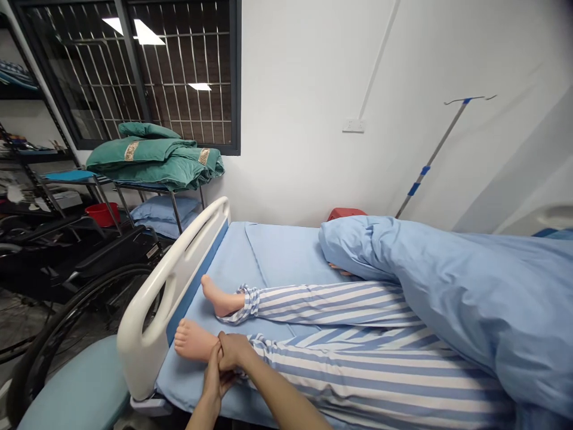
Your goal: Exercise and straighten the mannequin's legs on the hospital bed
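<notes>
A bed [277, 257] with a white footboard [172, 286] was placed beside a wheelchair [76, 298], and green blankets [152, 158] were piled on a rack [147, 188] behind. A manikin [340, 334] was laid on it in striped pyjamas [367, 382], partly covered by a blue quilt [447, 298]. Its nearer foot [192, 340] was clasped at the ankle by both hands, the right hand [235, 351] over it and the left hand [215, 382] wrapped from below. The leg was judged soft-skinned but weighty, best held at ankle and heel. No writing could be read.

Matt striped cloth trouser leg [358, 376]
</notes>
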`<action>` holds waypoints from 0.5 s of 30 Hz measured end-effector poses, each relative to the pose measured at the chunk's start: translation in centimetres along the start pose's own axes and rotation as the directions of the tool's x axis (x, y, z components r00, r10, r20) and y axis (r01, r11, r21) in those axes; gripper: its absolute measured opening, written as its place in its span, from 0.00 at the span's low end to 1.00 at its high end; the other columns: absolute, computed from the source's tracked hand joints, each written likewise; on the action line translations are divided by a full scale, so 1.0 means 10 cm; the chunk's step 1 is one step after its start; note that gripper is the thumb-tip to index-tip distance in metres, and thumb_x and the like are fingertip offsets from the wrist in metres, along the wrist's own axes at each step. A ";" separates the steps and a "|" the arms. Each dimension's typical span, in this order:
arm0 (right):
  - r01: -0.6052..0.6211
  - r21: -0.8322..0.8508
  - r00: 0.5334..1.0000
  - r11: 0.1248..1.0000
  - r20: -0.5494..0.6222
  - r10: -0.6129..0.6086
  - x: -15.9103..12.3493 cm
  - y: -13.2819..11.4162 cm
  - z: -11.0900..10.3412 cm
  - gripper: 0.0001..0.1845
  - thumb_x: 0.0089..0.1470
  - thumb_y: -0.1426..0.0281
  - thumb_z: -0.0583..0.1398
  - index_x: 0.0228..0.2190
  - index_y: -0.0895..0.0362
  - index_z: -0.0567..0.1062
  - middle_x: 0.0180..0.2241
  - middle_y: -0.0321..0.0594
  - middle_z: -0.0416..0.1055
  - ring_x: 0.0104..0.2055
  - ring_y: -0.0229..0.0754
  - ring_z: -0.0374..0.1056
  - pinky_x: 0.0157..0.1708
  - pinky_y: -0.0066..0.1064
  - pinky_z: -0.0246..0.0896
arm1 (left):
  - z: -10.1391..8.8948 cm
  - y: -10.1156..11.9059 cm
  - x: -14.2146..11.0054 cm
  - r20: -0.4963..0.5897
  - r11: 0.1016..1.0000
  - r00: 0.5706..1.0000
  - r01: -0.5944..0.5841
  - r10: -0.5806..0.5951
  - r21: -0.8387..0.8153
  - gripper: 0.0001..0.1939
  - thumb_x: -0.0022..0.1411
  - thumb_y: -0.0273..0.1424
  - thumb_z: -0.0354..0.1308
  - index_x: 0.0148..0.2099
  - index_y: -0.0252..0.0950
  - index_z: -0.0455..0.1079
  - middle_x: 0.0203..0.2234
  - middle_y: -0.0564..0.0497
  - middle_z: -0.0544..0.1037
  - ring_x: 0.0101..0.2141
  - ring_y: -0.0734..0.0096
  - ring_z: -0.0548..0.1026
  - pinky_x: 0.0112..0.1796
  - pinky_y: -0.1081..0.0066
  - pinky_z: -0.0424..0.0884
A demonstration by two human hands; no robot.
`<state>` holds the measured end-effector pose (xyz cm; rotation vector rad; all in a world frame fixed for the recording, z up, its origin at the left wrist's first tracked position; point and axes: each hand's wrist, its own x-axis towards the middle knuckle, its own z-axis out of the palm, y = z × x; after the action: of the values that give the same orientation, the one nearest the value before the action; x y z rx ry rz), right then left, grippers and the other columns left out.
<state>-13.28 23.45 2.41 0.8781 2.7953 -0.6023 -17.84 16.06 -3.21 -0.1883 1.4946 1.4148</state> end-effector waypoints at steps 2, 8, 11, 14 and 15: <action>0.004 0.015 0.999 1.000 0.031 -0.005 0.08 0.04 0.00 0.29 0.35 0.67 0.61 0.44 0.61 0.69 0.37 0.53 0.74 0.36 0.57 0.71 0.31 0.39 0.66 | 0.00 -0.03 0.05 -0.008 0.999 1.000 0.020 -0.020 -0.046 0.25 0.49 0.51 0.56 0.32 0.32 0.72 0.17 0.47 0.73 0.18 0.66 0.70 0.20 0.68 0.67; 0.033 -0.036 0.999 0.999 0.013 -0.033 0.16 0.03 0.03 0.31 0.33 0.67 0.61 0.44 0.62 0.69 0.34 0.53 0.74 0.33 0.56 0.71 0.30 0.40 0.66 | -0.12 -0.15 0.20 0.085 0.996 0.996 -0.034 0.041 -0.082 0.28 0.43 0.54 0.60 0.29 0.30 0.70 0.13 0.50 0.69 0.14 0.71 0.65 0.14 0.74 0.57; 0.015 -0.112 0.997 0.994 -0.079 -0.024 0.11 -0.06 0.13 0.30 0.34 0.67 0.61 0.44 0.62 0.68 0.34 0.52 0.72 0.32 0.54 0.70 0.30 0.41 0.67 | -0.13 -0.16 0.16 0.097 0.991 0.992 -0.070 0.081 -0.112 0.28 0.42 0.54 0.61 0.29 0.30 0.70 0.13 0.51 0.68 0.14 0.71 0.65 0.14 0.74 0.58; -0.018 -0.170 0.977 0.985 -0.214 -0.019 -0.01 -0.16 0.23 0.26 0.39 0.68 0.60 0.43 0.63 0.67 0.35 0.52 0.71 0.35 0.54 0.70 0.33 0.42 0.67 | -0.15 -0.14 0.04 0.082 0.988 0.993 -0.074 0.085 -0.133 0.28 0.44 0.54 0.59 0.33 0.32 0.69 0.17 0.49 0.72 0.19 0.65 0.71 0.19 0.70 0.66; -0.025 -0.174 0.969 0.984 -0.246 -0.019 -0.04 -0.19 0.24 0.26 0.39 0.69 0.60 0.44 0.63 0.67 0.36 0.53 0.70 0.37 0.54 0.69 0.35 0.44 0.67 | -0.16 -0.13 -0.01 0.070 0.992 0.993 -0.093 0.099 -0.085 0.27 0.44 0.53 0.59 0.34 0.33 0.70 0.19 0.48 0.73 0.22 0.61 0.73 0.21 0.68 0.68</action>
<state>-13.95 20.83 0.99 0.9813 3.0066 -0.2523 -17.78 14.31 -4.36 -0.1139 1.4023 1.5452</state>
